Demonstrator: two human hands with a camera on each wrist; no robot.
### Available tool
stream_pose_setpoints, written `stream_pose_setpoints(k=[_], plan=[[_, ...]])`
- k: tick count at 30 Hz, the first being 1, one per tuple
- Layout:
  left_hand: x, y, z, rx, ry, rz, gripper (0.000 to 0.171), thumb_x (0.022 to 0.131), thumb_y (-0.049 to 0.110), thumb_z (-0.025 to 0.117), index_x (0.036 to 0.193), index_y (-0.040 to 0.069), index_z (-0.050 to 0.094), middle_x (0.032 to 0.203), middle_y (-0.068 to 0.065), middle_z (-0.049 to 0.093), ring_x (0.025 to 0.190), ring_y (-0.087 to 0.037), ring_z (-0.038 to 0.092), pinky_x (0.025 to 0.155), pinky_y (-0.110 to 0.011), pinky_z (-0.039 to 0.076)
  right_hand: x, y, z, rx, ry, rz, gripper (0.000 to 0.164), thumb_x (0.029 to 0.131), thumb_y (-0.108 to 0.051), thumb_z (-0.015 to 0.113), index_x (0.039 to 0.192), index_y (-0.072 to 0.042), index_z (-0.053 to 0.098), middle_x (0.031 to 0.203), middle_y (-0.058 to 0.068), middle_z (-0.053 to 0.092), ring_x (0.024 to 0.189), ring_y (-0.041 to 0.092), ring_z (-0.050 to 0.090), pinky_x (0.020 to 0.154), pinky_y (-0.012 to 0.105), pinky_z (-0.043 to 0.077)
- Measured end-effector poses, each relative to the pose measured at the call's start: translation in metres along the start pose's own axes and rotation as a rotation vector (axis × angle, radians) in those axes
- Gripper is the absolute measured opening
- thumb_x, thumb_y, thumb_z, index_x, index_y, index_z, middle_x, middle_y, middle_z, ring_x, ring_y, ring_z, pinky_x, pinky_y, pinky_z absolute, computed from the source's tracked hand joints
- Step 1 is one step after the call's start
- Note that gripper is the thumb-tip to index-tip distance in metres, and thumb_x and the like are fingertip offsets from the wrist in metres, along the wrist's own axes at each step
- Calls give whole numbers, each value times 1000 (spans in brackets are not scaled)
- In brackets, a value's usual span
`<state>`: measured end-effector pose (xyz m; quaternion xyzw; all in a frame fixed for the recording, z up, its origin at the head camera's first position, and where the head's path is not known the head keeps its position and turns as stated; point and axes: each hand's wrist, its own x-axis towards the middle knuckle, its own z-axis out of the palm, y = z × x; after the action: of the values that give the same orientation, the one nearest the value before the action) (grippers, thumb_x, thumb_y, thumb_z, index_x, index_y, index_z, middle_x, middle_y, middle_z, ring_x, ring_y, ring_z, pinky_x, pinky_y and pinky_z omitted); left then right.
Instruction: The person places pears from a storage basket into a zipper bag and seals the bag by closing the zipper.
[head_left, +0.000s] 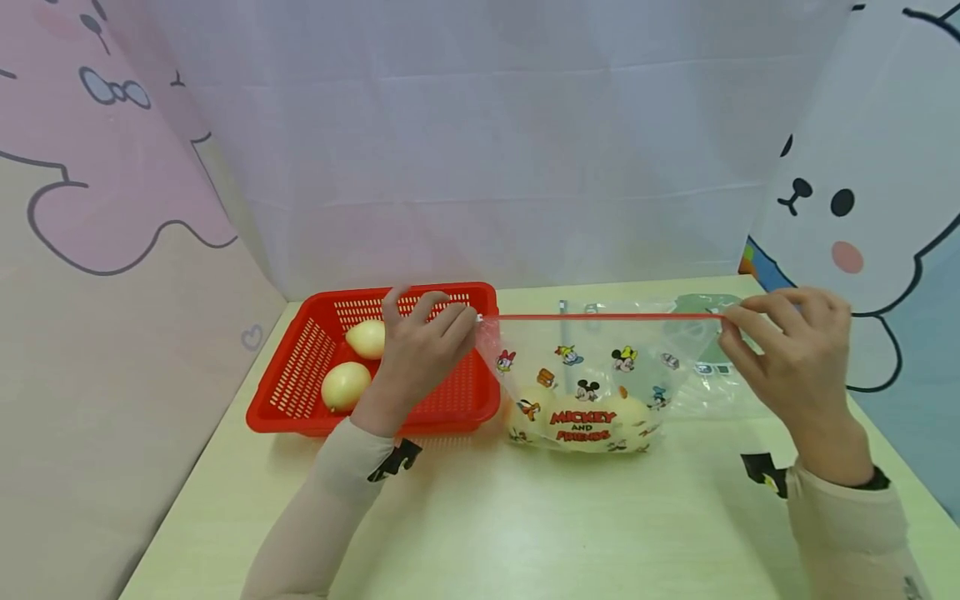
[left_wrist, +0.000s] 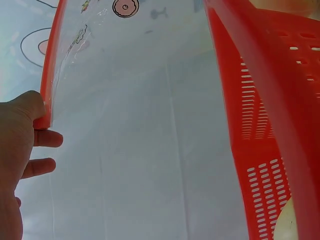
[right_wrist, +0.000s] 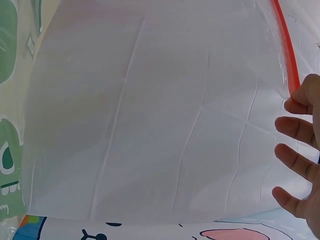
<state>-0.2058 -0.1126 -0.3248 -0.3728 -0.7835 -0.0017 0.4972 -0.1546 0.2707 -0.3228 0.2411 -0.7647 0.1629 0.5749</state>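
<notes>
A clear zip bag (head_left: 585,354) printed with cartoon figures hangs upright, its red zip edge (head_left: 600,317) pulled straight between both hands. Pale yellow onions (head_left: 637,410) lie in the bottom of the bag, at the table. At the left end of the zip edge, my left hand (head_left: 420,358) pinches the corner between thumb and forefinger. The other corner is pinched by my right hand (head_left: 795,358), its remaining fingers spread apart in the right wrist view. Beside the left hand stands a red basket (head_left: 258,412) with two onions (head_left: 347,386) visible in it; the forearm hides part of its inside.
Behind the bag, a clear plastic package (head_left: 708,396) with green print lies flat on the pale table (head_left: 525,533). A white curtain (head_left: 487,167) closes off the back. Cartoon-printed sheets (head_left: 847,200) hang at both sides.
</notes>
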Motion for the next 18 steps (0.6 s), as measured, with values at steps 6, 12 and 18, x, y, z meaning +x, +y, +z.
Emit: stream_pose_setpoints(k=[6,12,18], plan=[[-3,0,2,-31,19,-6,7,91,10,67,96,9,62,88,-3,70,92,-25,61,94,-60,32,0,0,0,8,6,2,41,96,-28,52,77,5,68,73,23,60,77,49,51,74,64,30],[-7,4,7,-189,38,-103,13,88,10,72,97,7,64,89,-7,71,93,-29,62,88,-56,39,-3,1,1,19,3,12,39,94,-25,51,77,6,67,73,24,62,74,48,52,74,61,30],[-19,20,16,-521,11,-315,23,88,10,68,104,-5,59,92,-17,65,86,-34,60,76,-47,49,-13,6,2,99,-54,87,47,94,-35,50,79,8,64,74,24,62,70,43,51,73,45,34]])
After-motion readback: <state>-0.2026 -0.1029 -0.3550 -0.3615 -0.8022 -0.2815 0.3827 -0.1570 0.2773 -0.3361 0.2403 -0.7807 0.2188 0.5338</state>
